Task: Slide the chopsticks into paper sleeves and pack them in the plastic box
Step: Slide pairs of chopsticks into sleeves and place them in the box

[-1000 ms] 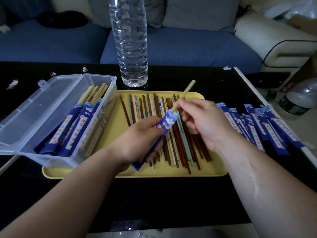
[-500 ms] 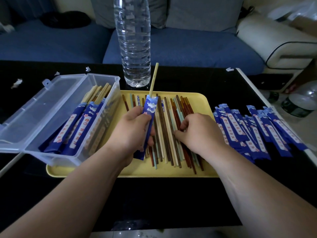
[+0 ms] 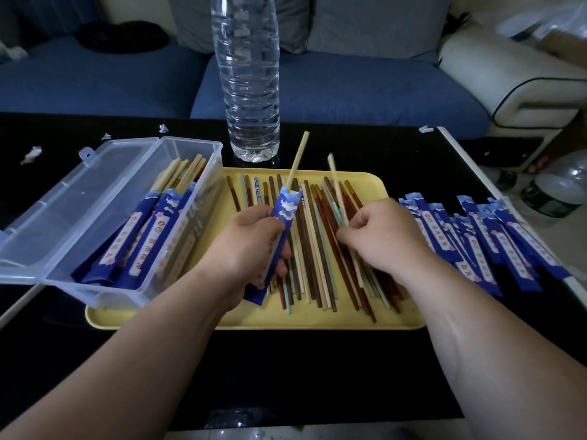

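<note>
Head view: the left hand [image 3: 251,246] has its fingers curled round a blue paper sleeve [image 3: 281,220], with a pale chopstick [image 3: 297,160] poking out of the sleeve's mouth toward 12 o'clock. The right hand [image 3: 381,239] pinches another pale chopstick [image 3: 335,185], lifted at its far end from the loose chopsticks [image 3: 314,268] that lie on the yellow tray [image 3: 254,319]. At the tray's 9 o'clock, the open plastic box [image 3: 104,293] overlaps its edge and holds sleeved chopsticks [image 3: 158,236]. Empty sleeves [image 3: 476,242] lie fanned at 3 o'clock on the black table [image 3: 286,376]. A water bottle [image 3: 247,74] stands at 12 o'clock.
</note>
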